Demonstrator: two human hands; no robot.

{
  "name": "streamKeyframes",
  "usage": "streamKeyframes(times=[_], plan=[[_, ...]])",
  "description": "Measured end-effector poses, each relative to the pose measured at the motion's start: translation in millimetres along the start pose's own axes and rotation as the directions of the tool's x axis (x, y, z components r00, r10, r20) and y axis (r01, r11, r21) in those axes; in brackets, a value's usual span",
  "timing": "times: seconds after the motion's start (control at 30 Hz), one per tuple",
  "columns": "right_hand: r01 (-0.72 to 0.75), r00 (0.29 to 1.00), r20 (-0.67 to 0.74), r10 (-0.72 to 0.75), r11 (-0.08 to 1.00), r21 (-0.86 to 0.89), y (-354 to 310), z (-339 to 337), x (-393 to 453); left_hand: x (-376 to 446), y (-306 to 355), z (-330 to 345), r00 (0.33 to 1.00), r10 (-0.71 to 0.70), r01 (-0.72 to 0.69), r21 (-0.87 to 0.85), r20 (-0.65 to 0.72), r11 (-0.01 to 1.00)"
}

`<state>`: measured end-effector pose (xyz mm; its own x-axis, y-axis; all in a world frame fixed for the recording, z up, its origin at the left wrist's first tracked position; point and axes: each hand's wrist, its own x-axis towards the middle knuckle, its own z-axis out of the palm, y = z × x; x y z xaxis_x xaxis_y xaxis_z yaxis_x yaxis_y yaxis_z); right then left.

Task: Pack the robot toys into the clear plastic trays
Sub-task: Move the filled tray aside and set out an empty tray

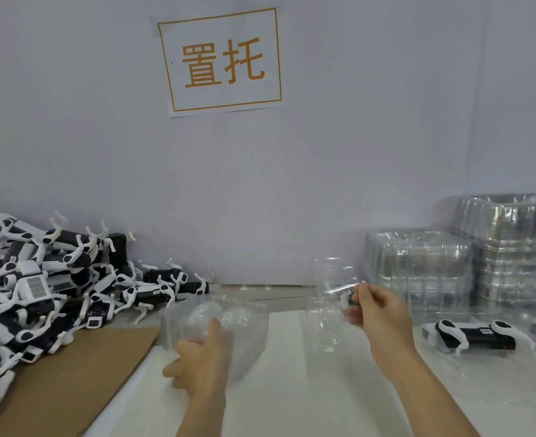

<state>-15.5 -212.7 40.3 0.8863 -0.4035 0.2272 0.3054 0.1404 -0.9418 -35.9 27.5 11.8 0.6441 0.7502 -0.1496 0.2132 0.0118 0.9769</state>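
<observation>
The left hand (202, 357) holds one clear tray (216, 323) on the table (291, 389), thumb up against its wall. The right hand (377, 313) pinches the rim of a second tray (331, 298), lifted and tilted. These trays look very light, thin and slippery, so I would take them at the edge. The toys (39, 288) lie piled at the left; one toy (474, 337) lies at the right, near the tray stacks (418, 266).
</observation>
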Motion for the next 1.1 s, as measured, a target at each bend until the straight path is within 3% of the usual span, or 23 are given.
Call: streamKeyframes(times=[0.1,0.27,0.33,0.43,0.5,0.57,0.67,0.73,0.8,0.87,0.93,0.97,1.0,1.03,1.1], plan=[[-0.006,1.0,0.009,0.006,1.0,0.014,0,1,-2,4,-1,-3,0.989,0.109,-0.105,0.049,-0.103,0.993],[-0.03,0.999,0.026,0.029,0.999,0.023,-2,2,-4,28,-3,-19,0.972,-0.049,-0.006,-0.235,-0.229,0.972],[-0.035,0.999,0.034,0.034,0.999,0.02,-1,2,-4,33,-3,-19,0.975,-0.059,-0.005,-0.286,-0.214,0.958],[-0.031,0.998,0.047,0.03,0.999,0.017,0,3,-3,30,-1,-9,0.996,-0.026,0.056,-0.355,0.088,0.933],[-0.035,0.998,0.048,0.035,0.999,0.009,1,2,-3,24,-3,3,0.953,0.016,0.092,-0.341,0.301,0.936],[-0.035,0.998,0.052,0.034,0.999,0.008,2,2,-4,20,-10,14,0.941,0.063,0.015,-0.226,0.333,0.974],[-0.036,0.997,0.067,0.035,0.999,0.003,2,3,-7,23,-11,19,0.954,0.183,-0.159,-0.117,0.239,0.98],[-0.033,0.995,0.09,0.035,0.999,-0.023,4,5,-9,38,-3,14,0.926,0.331,-0.338,0.008,0.181,0.941],[-0.029,0.993,0.111,0.033,0.999,-0.037,5,8,-12,67,6,3,0.848,0.503,-0.53,0.232,0.168,0.816],[-0.025,0.991,0.128,0.029,0.999,-0.032,9,11,-16,103,21,-15,0.745,0.647,-0.615,0.542,0.162,0.572],[-0.023,0.99,0.141,0.028,0.999,-0.034,13,12,-19,143,43,-45,0.645,0.727,-0.519,0.833,0.235,0.191],[-0.024,0.989,0.144,0.028,0.999,-0.034,15,13,-18,164,56,-64,0.615,0.736,-0.442,0.897,0.282,0.026],[-0.022,0.988,0.151,0.026,0.999,-0.032,17,14,-17,183,71,-85,0.622,0.727,-0.352,0.933,0.292,-0.074],[-0.023,0.986,0.162,0.027,0.999,-0.027,17,16,-17,203,85,-106,0.639,0.722,-0.286,0.953,0.265,-0.097],[-0.025,0.983,0.18,0.027,1.0,-0.011,21,18,-13,239,107,-144,0.758,0.646,-0.15,0.988,0.086,0.044]])
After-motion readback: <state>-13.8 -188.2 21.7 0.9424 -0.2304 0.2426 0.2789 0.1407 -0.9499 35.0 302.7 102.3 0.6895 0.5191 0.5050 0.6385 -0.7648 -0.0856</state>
